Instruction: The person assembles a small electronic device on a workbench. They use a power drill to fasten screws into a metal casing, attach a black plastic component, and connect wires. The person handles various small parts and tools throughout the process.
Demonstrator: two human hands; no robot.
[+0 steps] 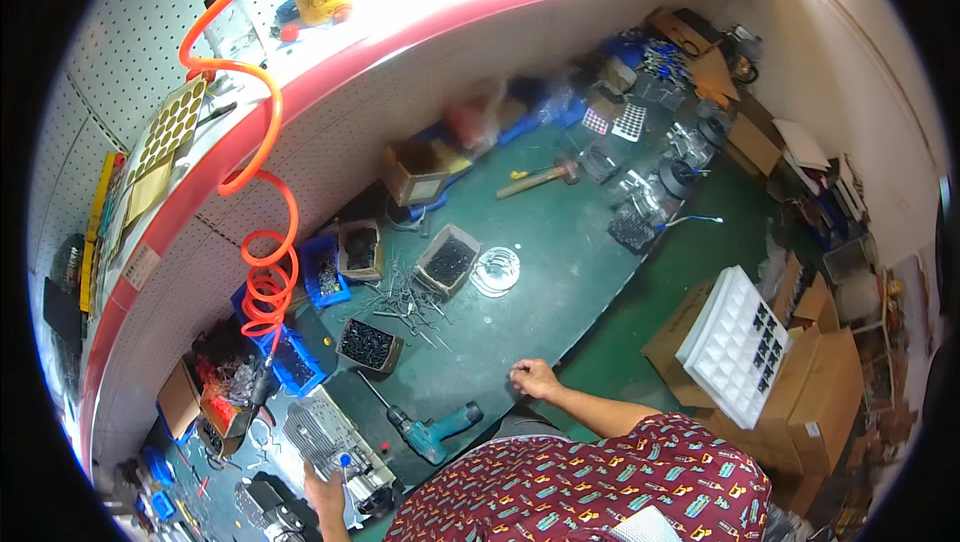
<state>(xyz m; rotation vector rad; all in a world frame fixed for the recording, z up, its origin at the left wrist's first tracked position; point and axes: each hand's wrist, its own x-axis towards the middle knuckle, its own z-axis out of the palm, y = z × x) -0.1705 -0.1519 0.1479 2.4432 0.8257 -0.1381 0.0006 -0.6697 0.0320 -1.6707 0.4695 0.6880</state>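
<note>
My left hand (323, 492) is at the near side of a finned grey metal motor housing (322, 429), gripping its edge; part of the fingers is hidden. The housing lies on the bench, with a small blue round piece (346, 460) on it. My right hand (536, 379) is at the bench's front edge, fingers curled in; whatever they hold, if anything, is too small to make out. Between my hands lies a teal cordless drill (434, 430) with a long bit. Beyond it stands a box of black screws (369, 345).
Loose hex keys (408, 304), another screw box (447, 261), white rings (496, 272) and a hammer (540, 180) lie farther along the green bench. A coiled orange air hose (268, 282) hangs at left. Cardboard boxes (815, 412) and a white foam tray (735, 347) stand at right.
</note>
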